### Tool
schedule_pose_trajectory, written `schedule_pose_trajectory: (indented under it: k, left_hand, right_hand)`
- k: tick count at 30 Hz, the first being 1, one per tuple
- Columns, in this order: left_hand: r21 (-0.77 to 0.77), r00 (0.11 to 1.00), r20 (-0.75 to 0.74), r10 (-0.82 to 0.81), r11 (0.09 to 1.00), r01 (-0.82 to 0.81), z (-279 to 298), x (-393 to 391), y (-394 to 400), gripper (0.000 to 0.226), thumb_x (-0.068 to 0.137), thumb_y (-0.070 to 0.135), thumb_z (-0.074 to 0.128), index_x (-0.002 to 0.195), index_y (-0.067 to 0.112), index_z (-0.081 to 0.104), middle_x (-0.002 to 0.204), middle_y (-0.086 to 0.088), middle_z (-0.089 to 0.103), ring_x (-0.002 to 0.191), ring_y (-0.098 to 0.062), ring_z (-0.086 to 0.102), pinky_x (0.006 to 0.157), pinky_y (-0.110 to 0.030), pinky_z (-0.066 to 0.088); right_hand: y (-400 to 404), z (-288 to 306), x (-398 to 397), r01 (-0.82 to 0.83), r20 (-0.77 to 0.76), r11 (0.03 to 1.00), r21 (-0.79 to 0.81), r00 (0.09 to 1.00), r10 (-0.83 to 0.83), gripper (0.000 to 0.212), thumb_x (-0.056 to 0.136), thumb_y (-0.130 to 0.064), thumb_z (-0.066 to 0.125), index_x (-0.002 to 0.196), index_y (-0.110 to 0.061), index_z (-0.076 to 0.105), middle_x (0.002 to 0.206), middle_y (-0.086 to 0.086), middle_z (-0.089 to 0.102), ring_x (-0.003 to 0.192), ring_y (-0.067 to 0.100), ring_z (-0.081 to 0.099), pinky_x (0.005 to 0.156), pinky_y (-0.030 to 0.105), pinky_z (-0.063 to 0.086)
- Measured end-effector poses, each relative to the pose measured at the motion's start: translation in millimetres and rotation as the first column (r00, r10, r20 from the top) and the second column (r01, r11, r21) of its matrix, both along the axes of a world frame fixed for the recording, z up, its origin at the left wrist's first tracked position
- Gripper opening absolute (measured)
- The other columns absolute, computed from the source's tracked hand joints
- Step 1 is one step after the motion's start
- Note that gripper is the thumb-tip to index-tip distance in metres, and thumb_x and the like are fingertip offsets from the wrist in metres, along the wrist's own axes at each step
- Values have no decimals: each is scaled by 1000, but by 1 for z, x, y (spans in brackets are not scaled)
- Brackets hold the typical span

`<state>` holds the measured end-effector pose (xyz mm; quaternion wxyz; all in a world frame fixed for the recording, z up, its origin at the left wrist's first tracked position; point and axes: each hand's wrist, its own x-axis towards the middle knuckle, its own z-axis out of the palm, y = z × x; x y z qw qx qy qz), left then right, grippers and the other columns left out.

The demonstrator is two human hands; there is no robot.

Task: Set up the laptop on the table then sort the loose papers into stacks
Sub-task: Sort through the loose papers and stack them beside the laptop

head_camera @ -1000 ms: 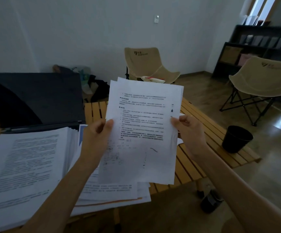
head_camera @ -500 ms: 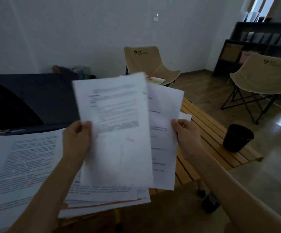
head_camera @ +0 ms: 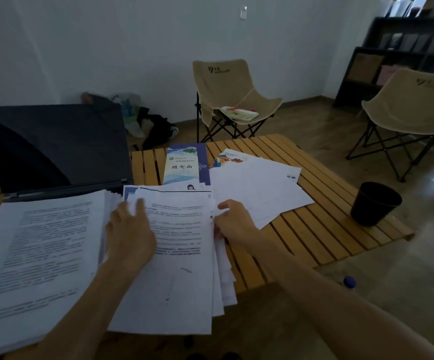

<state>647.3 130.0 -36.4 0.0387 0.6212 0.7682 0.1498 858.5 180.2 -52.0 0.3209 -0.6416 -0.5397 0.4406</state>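
While flat, papers [head_camera: 176,255] under left grip [head_camera: 130,235].

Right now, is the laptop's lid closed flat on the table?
No, the laptop stands open at the table's left rear, its dark screen upright behind the thick paper stack.

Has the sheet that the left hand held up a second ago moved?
Yes. It went down from in front of the laptop screen onto the middle paper stack, under the left hand.
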Motion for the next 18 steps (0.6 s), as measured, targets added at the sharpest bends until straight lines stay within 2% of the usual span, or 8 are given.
schedule_pose_trajectory:
  k: [1, 3, 5, 7, 10, 12, 15, 18]
  left_hand:
    - [-42, 993, -89, -79, 996, 75, -5, 8, 1, 71, 90, 15, 54, 151, 18, 19, 156, -18, 20, 140, -34, 26, 115, -47, 26]
    - [-173, 974, -137, -183, 972, 158, -16, 25, 3, 68, 95, 16, 46, 154, 22, 14, 162, -10, 9, 147, -30, 12, 119, -50, 15]
    - [-254, 962, -197, -189, 958, 136, -25, 34, 5, 60, 98, 18, 34, 154, 20, 13, 161, -11, 11, 147, -32, 11, 118, -54, 13]
    - [-256, 961, -224, -164, 961, 105, -27, 36, 7, 58, 98, 20, 29, 154, 19, 12, 161, -11, 12, 147, -32, 11, 118, -55, 12]
    - [-238, 968, -203, -145, 967, 95, -27, 36, 9, 60, 98, 21, 29, 154, 19, 11, 161, -10, 11, 148, -31, 9, 118, -54, 10]
    - [-237, 969, -200, -145, 967, 96, -27, 37, 9, 59, 98, 21, 28, 155, 19, 9, 162, -10, 9, 148, -31, 7, 118, -54, 10]
    - [-232, 969, -198, -146, 968, 99, -28, 36, 8, 58, 100, 22, 26, 155, 18, 7, 162, -10, 7, 148, -31, 6, 118, -55, 8]
    - [-221, 971, -198, -137, 971, 92, -29, 38, 8, 58, 100, 24, 26, 155, 19, 8, 162, -9, 8, 148, -32, 6, 119, -55, 7]
  right_hand:
    - [3, 2, 7, -5, 160, 995, 99, 987, -11, 30, 94, -14, 61, 124, -13, 57, 117, 9, 66, 98, 24, 68, 73, 28, 58]
    - [15, 4, 29, -88, 539, 972, 217, 841, -44, 41, 95, -34, 61, 131, -16, 56, 128, 8, 60, 120, 26, 57, 96, 37, 51]
    - [28, 2, 50, -136, 753, 989, 52, 656, 51, 80, 89, -62, 56, 148, -13, 36, 154, 14, 35, 143, 33, 30, 114, 47, 29]
    - [35, -6, 62, -133, 804, 990, -54, 582, 123, 95, 86, -75, 46, 151, -9, 28, 159, 16, 24, 147, 34, 22, 117, 50, 23]
    - [41, -16, 66, -132, 844, 991, 19, 533, 55, 85, 90, -73, 39, 144, -8, 38, 147, 14, 40, 136, 32, 37, 110, 49, 31]
    - [48, -12, 66, -86, 812, 994, 61, 583, 1, 79, 90, -69, 47, 137, -6, 43, 139, 15, 47, 128, 32, 43, 105, 46, 36]
    - [69, 1, 77, 176, 587, 979, 106, 783, -204, 66, 90, -54, 60, 130, -3, 45, 134, 19, 47, 123, 33, 44, 100, 41, 40]
    - [88, 6, 95, 236, 649, 972, 13, 738, -188, 83, 80, -64, 68, 131, -5, 42, 136, 20, 46, 126, 35, 42, 106, 45, 37]
